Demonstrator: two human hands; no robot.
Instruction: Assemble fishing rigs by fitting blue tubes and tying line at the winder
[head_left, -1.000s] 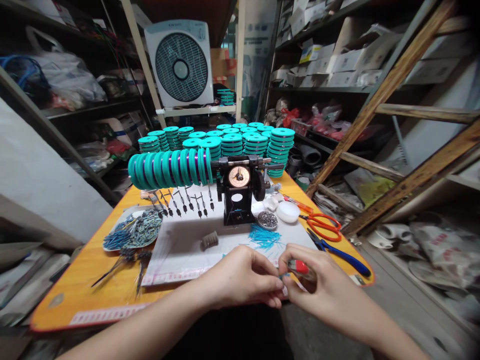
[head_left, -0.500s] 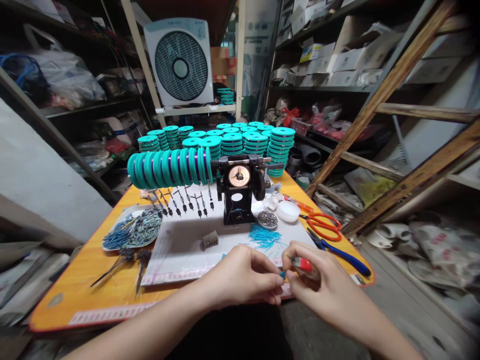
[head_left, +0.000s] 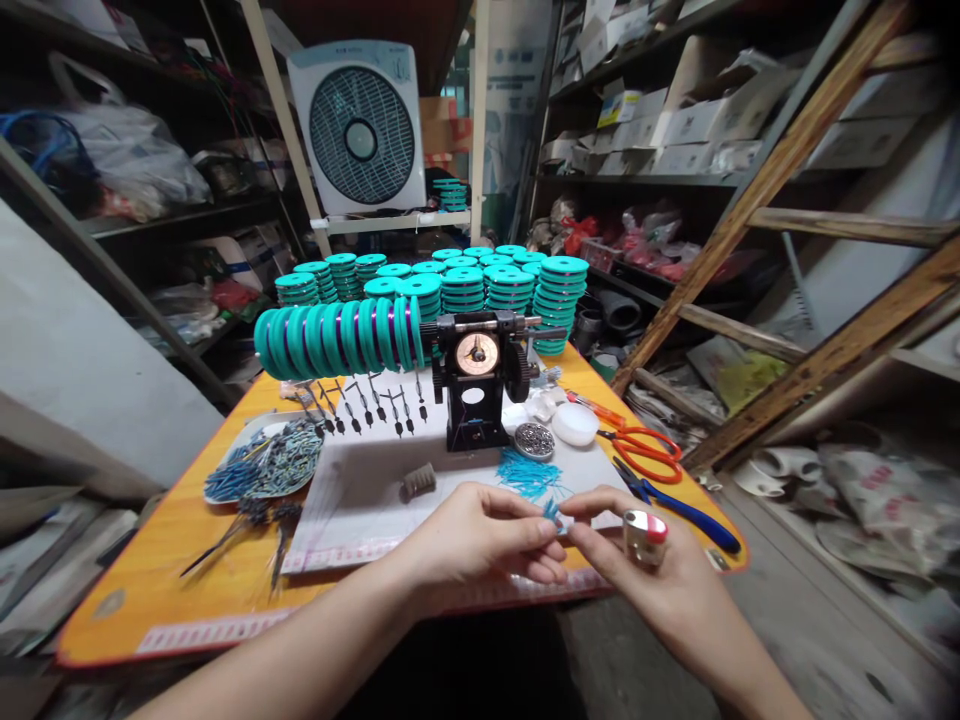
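1. A small blue piece [head_left: 553, 512] is pinched between the fingertips of the left hand [head_left: 480, 540] and the right hand [head_left: 637, 570], just above the near edge of the table [head_left: 150, 590]; what the piece is cannot be told.
2. The left hand's thumb and forefinger are closed together on the blue piece.
3. A lighter [head_left: 643, 535] with a red cap and metal top is held upright in the right hand — tucked against the palm by the curled fingers — while that hand's forefinger and thumb reach out to the blue piece.
4. A white mat [head_left: 360, 500] is spread on the orange table, and a loose heap of blue slivers [head_left: 529, 472] lies on it just beyond the hands.
5. A shallow plate [head_left: 225, 440] at the left is filled with a pile of blue and pale pins [head_left: 266, 462]; a few dark pins are spilled on the table beside it.
6. A round tin [head_left: 534, 440] is seen beside the black winder [head_left: 476, 385], filled with small grey beads.
7. A white dish [head_left: 575, 423] stands just right of the tin; its contents cannot be made out.
8. A row of teal spools [head_left: 337, 338] is carried on the winder's shaft, and more spools [head_left: 510, 285] are stacked behind it.
9. Orange scissors [head_left: 645, 450] and blue pliers [head_left: 675, 505] are laid at the right edge — near the right hand, not touched.
10. A small grey bobbin [head_left: 420, 481] lies on the mat.
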